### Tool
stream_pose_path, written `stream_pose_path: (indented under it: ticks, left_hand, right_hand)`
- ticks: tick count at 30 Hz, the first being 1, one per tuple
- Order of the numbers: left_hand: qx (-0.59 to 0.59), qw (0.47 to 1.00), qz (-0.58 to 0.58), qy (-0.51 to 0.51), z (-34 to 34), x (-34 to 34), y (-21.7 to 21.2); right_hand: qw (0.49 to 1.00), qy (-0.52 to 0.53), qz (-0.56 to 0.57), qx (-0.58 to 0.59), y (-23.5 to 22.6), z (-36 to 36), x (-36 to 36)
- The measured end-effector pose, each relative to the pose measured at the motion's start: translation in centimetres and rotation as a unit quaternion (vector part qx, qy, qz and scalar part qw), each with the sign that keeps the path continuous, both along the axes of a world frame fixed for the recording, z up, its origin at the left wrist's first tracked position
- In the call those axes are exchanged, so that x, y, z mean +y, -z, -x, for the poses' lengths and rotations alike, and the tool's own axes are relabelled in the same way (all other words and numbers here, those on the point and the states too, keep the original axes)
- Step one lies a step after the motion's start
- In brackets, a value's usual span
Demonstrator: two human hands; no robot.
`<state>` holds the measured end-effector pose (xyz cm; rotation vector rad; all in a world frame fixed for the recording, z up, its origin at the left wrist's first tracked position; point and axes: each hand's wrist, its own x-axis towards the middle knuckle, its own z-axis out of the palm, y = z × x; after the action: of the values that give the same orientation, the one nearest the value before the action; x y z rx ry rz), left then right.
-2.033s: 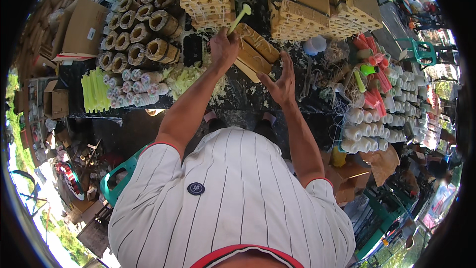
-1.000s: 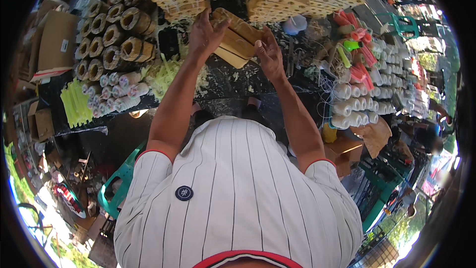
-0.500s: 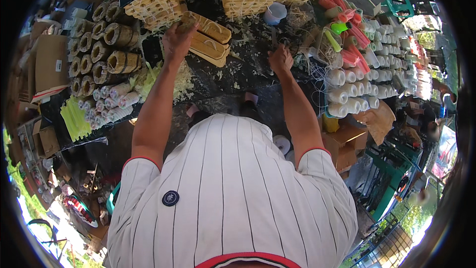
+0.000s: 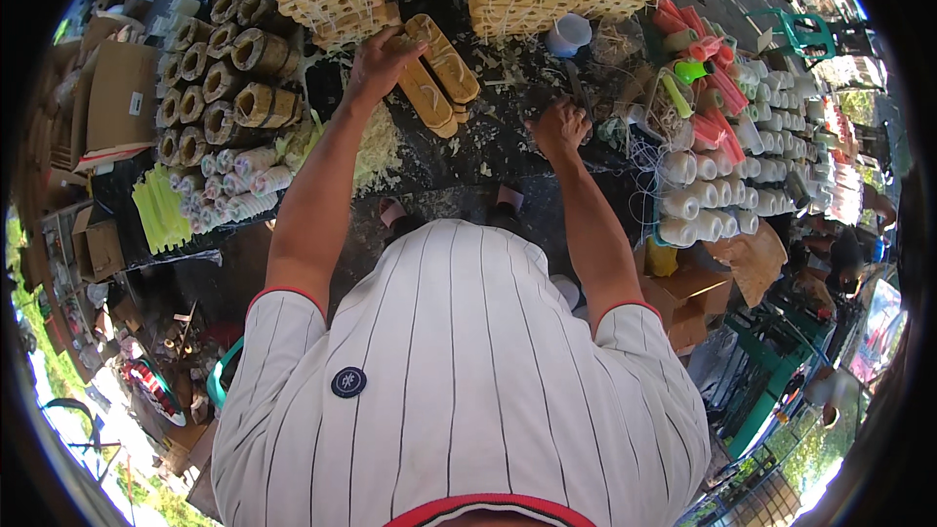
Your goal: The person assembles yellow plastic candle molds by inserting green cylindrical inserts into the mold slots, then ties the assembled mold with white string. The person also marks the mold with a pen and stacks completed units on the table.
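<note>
Two long, round-ended yellowish wooden blocks (image 4: 451, 66) lie side by side on the dark worktable (image 4: 498, 151), with a pale cord looped on top. My left hand (image 4: 381, 63) has its fingers closed over the far left part of these blocks. To their right, my right hand (image 4: 559, 127) is low over the table with curled fingers; what it holds, if anything, is hidden. A thin dark blade-like strip (image 4: 578, 88) shows just beyond its knuckles. Pale shavings (image 4: 376, 146) are heaped by my left forearm.
Stacked yellow blocks with holes (image 4: 522, 0) stand at the back, beside a whitish cup (image 4: 568, 35). At left are hollow bamboo-like tubes (image 4: 256, 102) and wrapped rolls (image 4: 264, 181). White candle-like cylinders (image 4: 708, 197) and pink pieces (image 4: 717, 98) crowd the right.
The wooden blocks have turned clockwise and point more toward me, with my left hand still on them. My right hand has its fingers curled in more. The whole view has shifted slightly.
</note>
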<state>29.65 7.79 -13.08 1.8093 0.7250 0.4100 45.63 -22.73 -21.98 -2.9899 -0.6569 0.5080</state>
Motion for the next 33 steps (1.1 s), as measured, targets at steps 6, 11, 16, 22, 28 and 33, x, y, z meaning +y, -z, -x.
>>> stream_pose_path:
  ticks: [6, 11, 16, 22, 28, 33]
  left_hand:
    - [-0.023, 0.999, -0.016, 0.036, 0.8, 1.5, 1.9]
    - [-0.022, 0.998, 0.048, 0.042, -0.6, 1.0, 0.5]
    - [0.123, 0.978, -0.113, -0.126, 1.3, -2.7, -2.0]
    - [0.084, 0.952, 0.173, -0.239, 4.4, -6.9, -0.7]
    - [-0.117, 0.897, 0.383, -0.189, 13.8, -1.6, 3.3]
    - [-0.094, 0.868, 0.469, -0.134, 19.4, 4.8, 11.6]
  right_hand:
    - [0.993, 0.071, -0.051, 0.082, -2.0, -1.8, 0.9]
    - [0.542, 0.112, -0.636, 0.538, -1.8, -4.0, 4.5]
    - [0.742, -0.012, -0.520, 0.424, -6.0, -4.1, 7.7]
    - [0.937, -0.106, -0.277, 0.184, -12.3, -0.4, 11.2]
    - [0.937, -0.054, -0.313, 0.148, -12.9, 2.8, 6.9]
    - [0.720, 0.101, -0.589, 0.354, -7.8, 2.6, -2.1]
